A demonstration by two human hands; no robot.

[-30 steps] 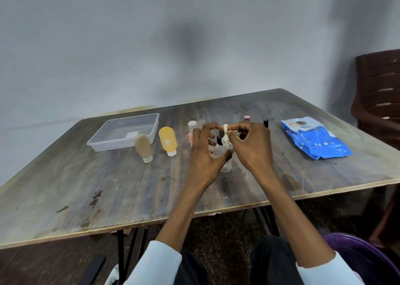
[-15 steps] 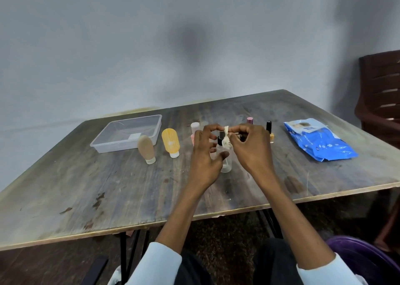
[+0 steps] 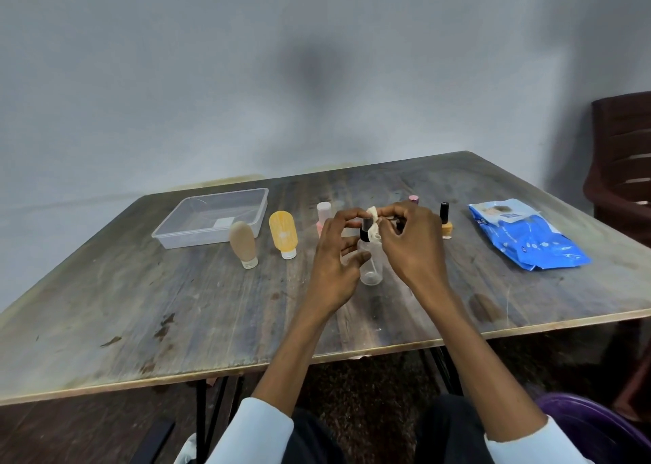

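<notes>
The material of the small cream-white wad (image 3: 373, 222) pinched by the left hand (image 3: 333, 252) and the right hand (image 3: 412, 241) cannot be told. The clear plastic bottle with a black cap (image 3: 371, 270) is partly covered by both hands. Only the cap of 1 small pink-capped bottle (image 3: 413, 198) is seen behind the right hand. The dark brown slatted chair (image 3: 623, 153) is cut off by the right edge.

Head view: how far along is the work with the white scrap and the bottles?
Done: little shows as finished. The tan bottle and orange bottle stand on the table, outside the clear tray.
In hand: the left hand and right hand pinch a crumpled white scrap just above the clear bottle.
Left: seemingly everything else; whether any bottle was already handled cannot be told.
</notes>
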